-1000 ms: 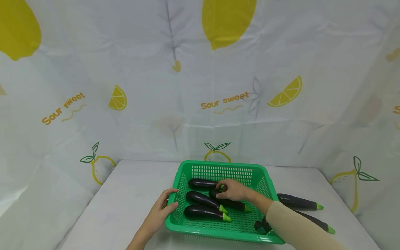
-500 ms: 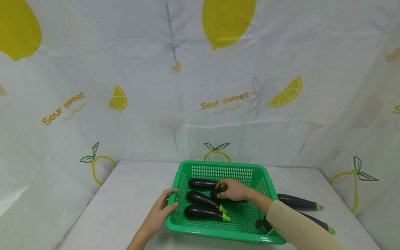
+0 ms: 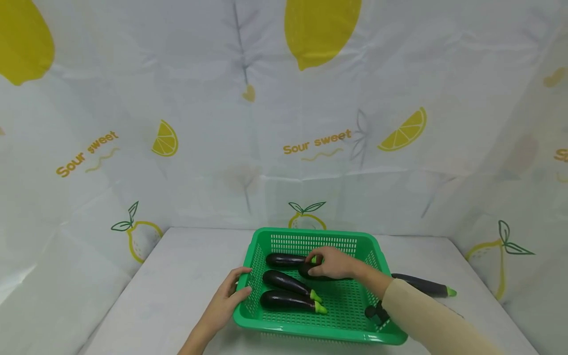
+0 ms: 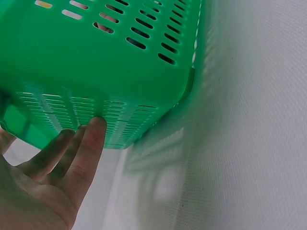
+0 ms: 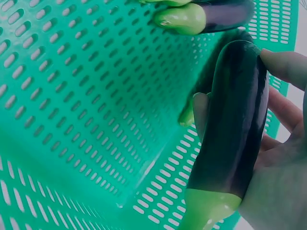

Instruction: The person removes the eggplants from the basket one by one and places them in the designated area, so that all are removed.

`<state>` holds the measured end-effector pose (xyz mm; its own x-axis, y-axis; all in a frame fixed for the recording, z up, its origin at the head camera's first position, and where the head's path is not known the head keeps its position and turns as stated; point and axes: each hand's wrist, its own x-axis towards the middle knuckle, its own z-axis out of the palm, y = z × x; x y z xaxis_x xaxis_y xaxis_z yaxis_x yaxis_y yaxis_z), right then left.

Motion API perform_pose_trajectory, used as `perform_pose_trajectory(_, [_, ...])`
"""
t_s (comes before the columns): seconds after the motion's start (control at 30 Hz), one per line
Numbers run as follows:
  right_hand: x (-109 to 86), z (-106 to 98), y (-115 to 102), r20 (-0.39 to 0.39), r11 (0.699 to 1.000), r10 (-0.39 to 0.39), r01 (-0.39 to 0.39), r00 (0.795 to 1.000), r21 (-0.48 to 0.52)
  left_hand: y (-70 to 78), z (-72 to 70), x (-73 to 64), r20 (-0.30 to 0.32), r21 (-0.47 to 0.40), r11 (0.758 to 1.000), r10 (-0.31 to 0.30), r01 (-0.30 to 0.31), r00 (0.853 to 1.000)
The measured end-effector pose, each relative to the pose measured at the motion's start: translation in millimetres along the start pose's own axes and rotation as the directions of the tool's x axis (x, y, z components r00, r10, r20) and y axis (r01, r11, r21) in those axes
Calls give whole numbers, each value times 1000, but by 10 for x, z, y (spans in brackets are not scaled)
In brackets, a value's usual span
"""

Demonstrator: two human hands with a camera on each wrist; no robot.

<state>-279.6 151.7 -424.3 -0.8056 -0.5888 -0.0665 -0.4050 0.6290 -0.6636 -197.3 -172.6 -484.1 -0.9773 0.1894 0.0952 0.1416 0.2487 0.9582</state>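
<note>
My right hand grips a dark eggplant over the inside of the green basket, its thumb and fingers around the body. In the right wrist view its green stem end points down toward the bottom edge. In the head view the forearm hides that end. Three more eggplants lie in the basket's left half: one at the back, one in the middle and one at the front. My left hand is at the basket's left rim, its nearly straight fingers against the outer wall.
Right of the basket another eggplant lies on the white table, partly behind the beige sleeve. A small black device shows beneath the right wrist. A lemon-print sheet hangs behind the table.
The right hand has raised the eggplant slightly and turned it, so its green end is now behind the forearm. The sleeve now covers the second eggplant outside the basket. The left hand stays put.
</note>
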Motion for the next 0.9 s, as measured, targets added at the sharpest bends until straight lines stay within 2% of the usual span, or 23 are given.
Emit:
perform_pose_trajectory(0.4, [-95,-154,-124,-1,1000,-8,8,1000,-12,2,0,-3,-7,-9,1000,-8,8,1000])
perform_pose_trajectory(0.9, [-345,-363,-301,-8,1000,-24,24,1000,4,-2,7,6,-17,-15,1000,-16,15,1000])
